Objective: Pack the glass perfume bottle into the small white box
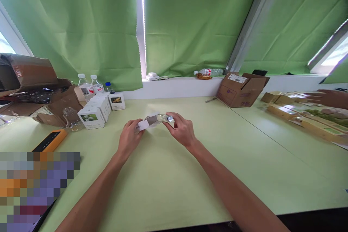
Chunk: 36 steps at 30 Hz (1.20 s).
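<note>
My left hand [129, 138] is closed on a small white carton [145, 122] with its end flaps open, held just above the pale green table [168, 181]. My right hand [181, 129] pinches a small clear bottle with a silver cap [166, 118], lying sideways with its base at the carton's open end. Both hands meet at the middle of the table.
White product boxes [96, 113] and water bottles [86, 87] stand at the left beside torn cardboard [29, 87]. An orange-edged device [50, 140] lies near the left edge. An open brown carton [240, 88] sits at the back right. Another person's hand [330, 98] reaches over long flat boxes [304, 116].
</note>
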### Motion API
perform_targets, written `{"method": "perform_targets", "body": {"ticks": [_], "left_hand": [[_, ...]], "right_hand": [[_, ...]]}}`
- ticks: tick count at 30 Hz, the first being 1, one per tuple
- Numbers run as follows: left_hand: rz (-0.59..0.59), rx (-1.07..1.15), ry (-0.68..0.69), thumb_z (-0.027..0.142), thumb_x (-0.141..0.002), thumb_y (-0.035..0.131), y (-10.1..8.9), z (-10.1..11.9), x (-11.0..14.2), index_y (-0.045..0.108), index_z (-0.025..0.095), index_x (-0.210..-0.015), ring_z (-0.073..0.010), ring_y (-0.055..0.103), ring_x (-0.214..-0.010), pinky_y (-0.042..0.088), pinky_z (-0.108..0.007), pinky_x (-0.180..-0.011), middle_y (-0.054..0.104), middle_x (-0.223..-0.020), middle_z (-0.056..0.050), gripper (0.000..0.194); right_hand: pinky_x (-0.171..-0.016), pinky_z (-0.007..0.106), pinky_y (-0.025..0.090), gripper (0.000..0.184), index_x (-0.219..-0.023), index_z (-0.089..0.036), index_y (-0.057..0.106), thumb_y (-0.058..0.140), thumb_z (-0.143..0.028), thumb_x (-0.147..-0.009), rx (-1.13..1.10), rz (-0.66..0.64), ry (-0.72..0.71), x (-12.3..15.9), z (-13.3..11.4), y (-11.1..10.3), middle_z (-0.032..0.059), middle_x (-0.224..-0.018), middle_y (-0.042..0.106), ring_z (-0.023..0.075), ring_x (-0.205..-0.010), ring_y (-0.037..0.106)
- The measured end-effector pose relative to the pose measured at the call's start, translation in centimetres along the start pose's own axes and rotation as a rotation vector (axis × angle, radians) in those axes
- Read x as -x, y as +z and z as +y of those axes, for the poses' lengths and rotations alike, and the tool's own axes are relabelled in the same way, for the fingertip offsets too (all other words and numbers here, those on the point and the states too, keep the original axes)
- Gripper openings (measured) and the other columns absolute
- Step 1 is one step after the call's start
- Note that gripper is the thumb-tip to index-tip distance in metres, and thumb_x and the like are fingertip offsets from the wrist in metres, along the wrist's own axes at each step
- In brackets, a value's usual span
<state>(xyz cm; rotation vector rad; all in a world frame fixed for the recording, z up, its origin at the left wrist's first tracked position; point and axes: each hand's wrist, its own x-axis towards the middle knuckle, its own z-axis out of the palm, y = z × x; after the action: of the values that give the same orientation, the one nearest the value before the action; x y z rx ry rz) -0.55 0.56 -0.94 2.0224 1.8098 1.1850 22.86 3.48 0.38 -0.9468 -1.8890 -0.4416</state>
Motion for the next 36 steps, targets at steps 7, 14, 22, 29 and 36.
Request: {"method": "perform_targets", "body": {"ticks": [7, 14, 22, 29, 36], "left_hand": [[-0.004, 0.087, -0.024, 0.036, -0.081, 0.059, -0.1, 0.2, -0.2, 0.062, 0.027, -0.113, -0.0255, 0.058, -0.105, 0.045, -0.036, -0.085, 0.063, -0.115, -0.005, 0.033], [-0.034, 0.182, -0.087, 0.041, -0.077, 0.064, 0.2, -0.2, -0.4, 0.062, 0.028, -0.116, -0.0233, 0.058, -0.103, 0.044, -0.034, -0.086, 0.063, -0.118, -0.005, 0.04], [-0.03, 0.272, -0.108, 0.039, -0.072, 0.068, 0.5, -0.7, -0.6, 0.065, 0.027, -0.114, -0.0244, 0.059, -0.103, 0.044, -0.034, -0.087, 0.066, -0.115, -0.006, 0.044], [-0.046, 0.415, -0.155, 0.041, -0.067, 0.072, 0.7, -0.9, -0.7, 0.065, 0.025, -0.115, -0.0243, 0.059, -0.104, 0.044, -0.035, -0.088, 0.064, -0.118, -0.006, 0.051], [-0.101, 0.497, -0.23, 0.034, -0.064, 0.073, 0.2, -0.3, -0.6, 0.065, 0.023, -0.113, -0.0231, 0.062, -0.098, 0.044, -0.034, -0.088, 0.067, -0.114, -0.006, 0.051]], "right_hand": [[-0.052, 0.023, 0.041, 0.024, -0.114, -0.022, 0.058, 0.056, -0.034, -0.093, -0.019, -0.041, -0.103, 0.0, -0.4, -0.2, 0.0047, -0.106, 0.072, 0.0103, -0.063, 0.066], [-0.054, 0.024, 0.044, 0.023, -0.114, -0.023, 0.057, 0.057, -0.028, -0.092, -0.06, -0.035, -0.149, -0.1, -1.1, -0.6, 0.0044, -0.106, 0.072, 0.0114, -0.065, 0.067], [-0.057, 0.024, 0.05, 0.029, -0.12, -0.022, 0.053, 0.058, -0.027, -0.091, -0.141, -0.024, -0.192, -0.1, -1.5, -0.4, 0.0057, -0.109, 0.071, 0.0145, -0.081, 0.07], [-0.06, 0.024, 0.053, 0.03, -0.119, -0.025, 0.052, 0.057, -0.026, -0.09, -0.194, -0.075, -0.19, 0.1, -1.8, -0.3, 0.0047, -0.11, 0.071, 0.0147, -0.084, 0.07], [-0.059, 0.024, 0.055, 0.03, -0.12, -0.025, 0.051, 0.057, -0.03, -0.091, -0.281, -0.143, -0.153, 0.1, -2.0, -0.5, 0.0067, -0.114, 0.068, 0.015, -0.083, 0.069]]}}
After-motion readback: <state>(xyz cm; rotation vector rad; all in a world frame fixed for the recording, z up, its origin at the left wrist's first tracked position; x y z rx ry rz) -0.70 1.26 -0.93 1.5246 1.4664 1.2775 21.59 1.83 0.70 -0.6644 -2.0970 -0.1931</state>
